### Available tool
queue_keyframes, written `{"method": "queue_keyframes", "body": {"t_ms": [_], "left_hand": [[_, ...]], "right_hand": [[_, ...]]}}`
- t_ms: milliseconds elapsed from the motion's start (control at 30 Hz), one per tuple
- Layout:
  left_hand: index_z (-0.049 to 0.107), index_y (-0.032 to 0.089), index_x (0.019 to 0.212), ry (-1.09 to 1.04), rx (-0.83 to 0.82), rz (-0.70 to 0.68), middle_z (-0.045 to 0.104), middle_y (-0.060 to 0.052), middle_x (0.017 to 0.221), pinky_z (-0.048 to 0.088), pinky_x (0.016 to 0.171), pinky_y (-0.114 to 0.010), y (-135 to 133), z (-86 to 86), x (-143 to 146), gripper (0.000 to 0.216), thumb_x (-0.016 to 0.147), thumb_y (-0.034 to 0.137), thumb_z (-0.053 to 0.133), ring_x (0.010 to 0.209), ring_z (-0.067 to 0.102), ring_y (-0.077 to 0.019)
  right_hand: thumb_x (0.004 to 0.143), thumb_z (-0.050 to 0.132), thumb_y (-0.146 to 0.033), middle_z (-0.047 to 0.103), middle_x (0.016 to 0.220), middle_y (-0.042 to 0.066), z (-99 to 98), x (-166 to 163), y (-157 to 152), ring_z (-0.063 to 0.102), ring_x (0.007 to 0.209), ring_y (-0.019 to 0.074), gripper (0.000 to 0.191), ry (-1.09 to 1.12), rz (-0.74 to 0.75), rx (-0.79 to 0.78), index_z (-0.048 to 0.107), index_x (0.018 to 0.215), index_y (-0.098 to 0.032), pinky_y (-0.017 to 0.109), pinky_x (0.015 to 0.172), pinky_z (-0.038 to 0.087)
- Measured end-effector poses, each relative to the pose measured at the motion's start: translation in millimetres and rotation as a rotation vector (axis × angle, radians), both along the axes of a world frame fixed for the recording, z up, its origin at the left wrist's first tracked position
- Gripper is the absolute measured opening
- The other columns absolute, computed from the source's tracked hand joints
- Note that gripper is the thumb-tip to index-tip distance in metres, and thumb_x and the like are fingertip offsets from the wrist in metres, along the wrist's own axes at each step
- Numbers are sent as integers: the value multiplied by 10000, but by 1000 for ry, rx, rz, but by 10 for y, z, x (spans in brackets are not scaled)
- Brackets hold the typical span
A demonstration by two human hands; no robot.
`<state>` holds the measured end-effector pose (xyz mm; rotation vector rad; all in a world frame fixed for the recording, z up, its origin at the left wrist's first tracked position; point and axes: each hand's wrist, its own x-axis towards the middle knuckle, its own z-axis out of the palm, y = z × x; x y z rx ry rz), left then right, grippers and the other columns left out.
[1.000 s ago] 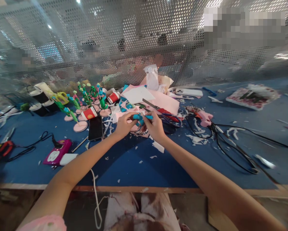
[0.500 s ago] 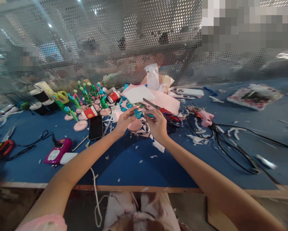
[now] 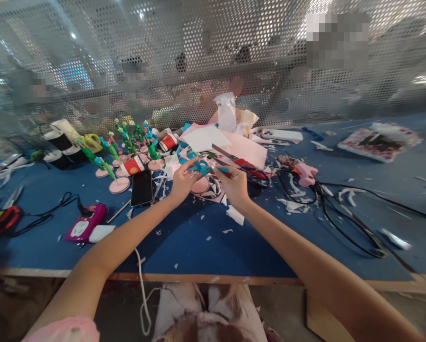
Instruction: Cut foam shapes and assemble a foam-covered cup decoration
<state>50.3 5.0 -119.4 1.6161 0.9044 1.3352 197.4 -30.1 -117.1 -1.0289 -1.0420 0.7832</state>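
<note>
Both my hands meet over the middle of the blue table (image 3: pixel 198 242). My left hand (image 3: pixel 182 180) pinches a small blue paper piece (image 3: pixel 201 166) between thumb and fingers. My right hand (image 3: pixel 235 184) is closed on the other end of the same blue piece, a little to the right. Under them lie a pink round disc (image 3: pixel 200 185) and paper offcuts. Red-handled scissors (image 3: pixel 246 167) lie just behind my right hand on pink paper sheets (image 3: pixel 244 149).
Small green and blue figures on pink discs (image 3: pixel 119 186) stand at the left with red-white rolls and a black phone (image 3: pixel 142 188). A pink device (image 3: pixel 85 224) with a cable sits front left. A pink glue gun (image 3: pixel 304 174) and black cables lie right. A perforated metal screen closes the back.
My hands have lifted the blue piece slightly and shifted it back; the left fingers have closed tighter on it. Nothing else on the table has moved.
</note>
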Motion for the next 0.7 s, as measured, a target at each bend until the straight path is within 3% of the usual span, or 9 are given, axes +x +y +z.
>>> {"method": "queue_keyframes", "body": {"t_ms": [100, 233, 367, 467, 700], "left_hand": [[628, 192, 1098, 26, 50, 54, 620, -98, 1227, 344, 1082, -436, 10, 9, -11, 470, 680, 384, 725, 1207, 519, -241], [618, 175, 1061, -68, 45, 23, 644, -98, 1160, 358, 1071, -410, 15, -1, 6, 506, 619, 372, 765, 1166, 548, -231], [604, 164, 1008, -94, -38, -15, 662, -84, 1056, 495, 890, -344, -35, 28, 26, 489, 588, 345, 777, 965, 626, -197], [600, 172, 998, -87, -72, 14, 649, -68, 1057, 521, 747, -278, -69, 54, 29, 447, 607, 317, 762, 818, 635, -149], [619, 179, 1016, -87, -51, -30, 657, -63, 1059, 523, 702, -252, -74, 42, 29, 437, 655, 402, 724, 712, 615, -112]], "right_hand": [[625, 726, -395, 657, 624, 19, 33, -17, -11, 643, 613, 173, 225, 117, 55, -37, 643, 651, -188, 345, 653, 557], [572, 745, -489, 669, 625, 13, 80, -21, -20, 659, 613, 189, 330, 155, 85, -32, 594, 639, -203, 353, 643, 574], [540, 754, -534, 677, 621, 4, 96, -12, -18, 666, 572, 202, 400, 205, 116, -36, 595, 702, -205, 360, 600, 584], [543, 763, -522, 681, 637, 6, 91, -3, -16, 676, 572, 217, 408, 241, 156, -50, 580, 738, -212, 361, 563, 586], [592, 737, -507, 677, 644, 20, 74, -12, -6, 695, 641, 242, 368, 229, 151, -61, 542, 720, -222, 360, 546, 589]]}}
